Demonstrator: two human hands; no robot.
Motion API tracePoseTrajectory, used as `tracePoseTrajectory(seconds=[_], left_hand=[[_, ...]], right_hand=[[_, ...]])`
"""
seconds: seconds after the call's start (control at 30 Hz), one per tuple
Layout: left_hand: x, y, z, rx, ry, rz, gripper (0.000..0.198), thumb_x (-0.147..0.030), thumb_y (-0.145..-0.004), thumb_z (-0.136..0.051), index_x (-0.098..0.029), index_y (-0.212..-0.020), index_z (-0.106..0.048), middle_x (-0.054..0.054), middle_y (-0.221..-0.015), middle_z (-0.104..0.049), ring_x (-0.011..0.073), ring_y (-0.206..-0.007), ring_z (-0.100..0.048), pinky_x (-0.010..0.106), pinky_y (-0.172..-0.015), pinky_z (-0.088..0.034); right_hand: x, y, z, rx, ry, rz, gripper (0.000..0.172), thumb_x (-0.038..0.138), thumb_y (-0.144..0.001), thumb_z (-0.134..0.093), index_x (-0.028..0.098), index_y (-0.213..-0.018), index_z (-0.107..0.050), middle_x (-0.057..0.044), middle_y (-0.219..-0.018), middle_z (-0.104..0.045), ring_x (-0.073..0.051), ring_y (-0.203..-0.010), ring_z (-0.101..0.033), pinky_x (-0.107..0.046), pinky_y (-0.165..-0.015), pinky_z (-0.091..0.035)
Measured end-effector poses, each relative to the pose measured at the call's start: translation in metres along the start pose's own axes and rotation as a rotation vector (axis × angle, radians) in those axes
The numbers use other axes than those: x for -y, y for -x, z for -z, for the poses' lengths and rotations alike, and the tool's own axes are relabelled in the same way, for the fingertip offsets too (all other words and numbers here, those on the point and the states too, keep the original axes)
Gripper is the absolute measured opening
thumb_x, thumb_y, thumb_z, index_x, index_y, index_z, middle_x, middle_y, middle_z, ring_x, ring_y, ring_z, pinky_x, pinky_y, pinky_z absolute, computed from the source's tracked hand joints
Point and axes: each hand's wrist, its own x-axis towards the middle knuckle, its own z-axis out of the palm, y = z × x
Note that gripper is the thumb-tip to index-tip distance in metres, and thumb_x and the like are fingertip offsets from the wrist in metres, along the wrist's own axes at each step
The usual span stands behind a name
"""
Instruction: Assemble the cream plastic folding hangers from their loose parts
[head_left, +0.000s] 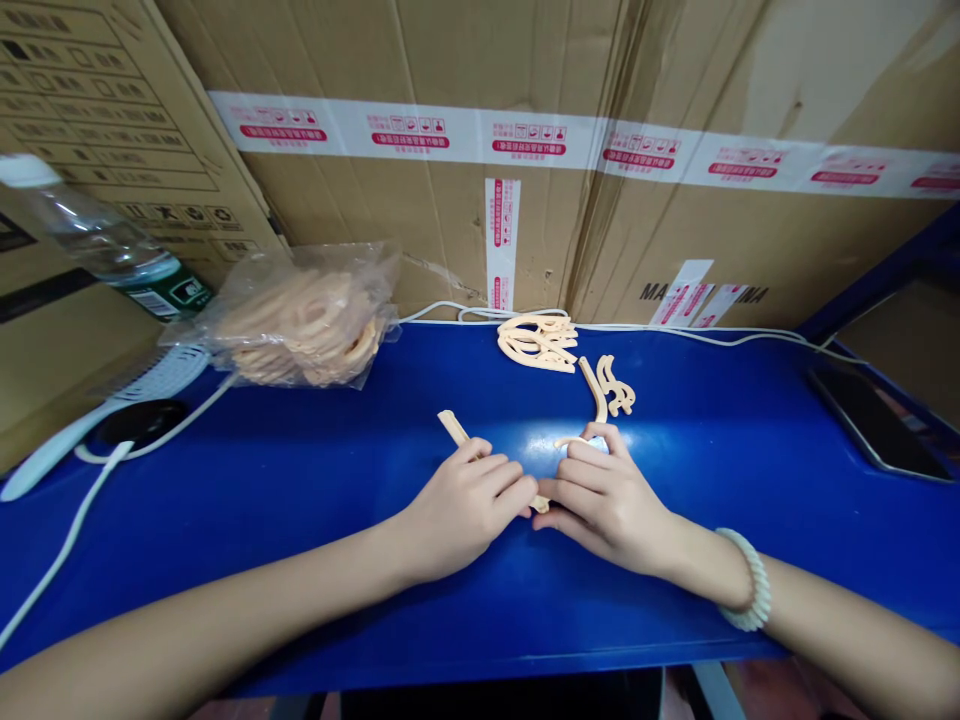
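My left hand (pixel 469 510) is closed around a pale, narrow wood-coloured strip (pixel 452 427), which slants from upper left down toward my right hand. At the strip's lower end, the fingertips of my right hand (pixel 611 495) pinch it; the middle of the strip is hidden under my left fingers. Just behind my right hand's knuckles lie a curved pale stick (pixel 594 390) and a thin pale sliver (pixel 571 441). Partly covered by that hand is a small shiny whitish thing (pixel 598 443). Farther back are a slotted pale piece (pixel 537 343) and small curly pieces (pixel 616 387).
A clear plastic bag (pixel 300 320) of similar pale pieces stands at the back left, near a water bottle (pixel 112 240), a white slotted paddle (pixel 157 380) and a black round pad (pixel 142 425). A phone (pixel 877 420) lies right. Cardboard boxes (pixel 420 220) wall the blue table (pixel 300 480).
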Motion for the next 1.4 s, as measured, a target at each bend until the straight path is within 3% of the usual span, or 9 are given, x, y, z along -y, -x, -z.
tracePoseTrajectory(seconds=[0.2,0.37,0.53,0.63,0.77,0.93,1.13,1.3,1.4], left_hand=[[0.000,-0.001,0.002,-0.028,0.062,0.003,0.029,-0.021,-0.105,-0.040,-0.016,-0.084,-0.059,0.000,-0.070,-0.060,0.0151,-0.066,-0.051,0.033,-0.073,-0.036],[0.008,-0.002,0.010,-0.111,0.033,-0.084,0.026,-0.013,-0.102,-0.042,-0.018,-0.082,-0.058,-0.001,-0.072,-0.067,0.0136,-0.064,-0.053,0.032,-0.072,-0.036],[0.020,-0.004,0.011,-0.122,0.128,-0.050,0.022,-0.020,-0.105,-0.041,-0.017,-0.090,-0.058,0.001,-0.076,-0.069,0.0127,-0.067,-0.057,0.033,-0.079,-0.041],[0.027,-0.004,0.006,-0.067,0.098,-0.061,0.017,-0.020,-0.105,-0.043,-0.014,-0.103,-0.059,0.003,-0.081,-0.071,0.0155,-0.077,-0.061,0.035,-0.085,-0.045],[0.031,-0.003,0.002,0.026,0.046,-0.047,0.016,-0.018,-0.103,-0.046,-0.014,-0.101,-0.061,0.005,-0.091,-0.072,0.0200,-0.092,-0.062,0.040,-0.095,-0.045],[0.027,-0.001,0.002,0.048,-0.017,0.034,0.017,-0.014,-0.100,-0.048,-0.014,-0.107,-0.063,0.009,-0.113,-0.070,0.0264,-0.110,-0.060,0.043,-0.096,-0.046],[0.011,0.000,0.005,0.024,-0.072,0.079,0.018,-0.013,-0.097,-0.048,-0.012,-0.098,-0.065,0.010,-0.099,-0.070,0.0235,-0.089,-0.065,0.037,-0.077,-0.051],[0.012,0.001,0.004,0.037,-0.116,0.130,0.021,-0.020,-0.099,-0.046,-0.011,-0.103,-0.065,0.014,-0.104,-0.070,0.0266,-0.095,-0.066,0.039,-0.079,-0.055],[0.018,0.001,0.003,0.031,-0.141,0.177,0.020,-0.018,-0.098,-0.045,-0.010,-0.104,-0.064,0.015,-0.105,-0.069,0.0277,-0.095,-0.066,0.040,-0.079,-0.056]], right_hand=[[0.002,-0.003,0.003,0.013,-0.210,-0.075,0.023,0.038,-0.098,-0.059,0.019,-0.096,-0.072,0.000,-0.070,-0.060,-0.017,-0.076,-0.051,-0.040,-0.089,-0.032],[-0.005,-0.003,0.006,-0.021,-0.390,-0.205,0.025,0.043,-0.094,-0.064,0.020,-0.092,-0.072,0.003,-0.066,-0.058,-0.014,-0.069,-0.052,-0.035,-0.082,-0.035],[-0.027,0.000,0.003,0.020,-0.138,-0.175,0.019,0.033,-0.098,-0.059,0.022,-0.109,-0.071,-0.004,-0.090,-0.067,-0.020,-0.094,-0.057,-0.049,-0.103,-0.030],[-0.035,0.000,-0.001,0.070,-0.024,-0.173,0.021,0.025,-0.099,-0.054,0.023,-0.112,-0.071,-0.009,-0.107,-0.065,-0.025,-0.110,-0.053,-0.053,-0.105,-0.032],[-0.036,0.001,-0.005,0.063,-0.019,-0.171,0.022,0.023,-0.099,-0.054,0.019,-0.113,-0.069,-0.012,-0.108,-0.063,-0.024,-0.103,-0.053,-0.043,-0.091,-0.045],[-0.030,0.001,-0.001,0.077,0.003,-0.118,0.021,0.024,-0.100,-0.053,0.016,-0.113,-0.067,-0.010,-0.097,-0.065,-0.022,-0.092,-0.054,-0.038,-0.081,-0.048],[-0.028,0.000,-0.002,0.129,0.090,-0.090,0.028,0.014,-0.100,-0.044,0.013,-0.118,-0.065,-0.013,-0.104,-0.065,-0.025,-0.102,-0.055,-0.042,-0.087,-0.050],[-0.031,-0.002,-0.001,0.168,0.070,-0.124,0.041,0.010,-0.097,-0.041,0.013,-0.136,-0.056,-0.017,-0.120,-0.062,-0.028,-0.112,-0.055,-0.046,-0.092,-0.051],[-0.042,-0.003,0.014,0.138,0.054,-0.174,0.038,0.011,-0.098,-0.041,0.016,-0.131,-0.059,-0.016,-0.121,-0.063,-0.027,-0.110,-0.058,-0.045,-0.089,-0.052]])
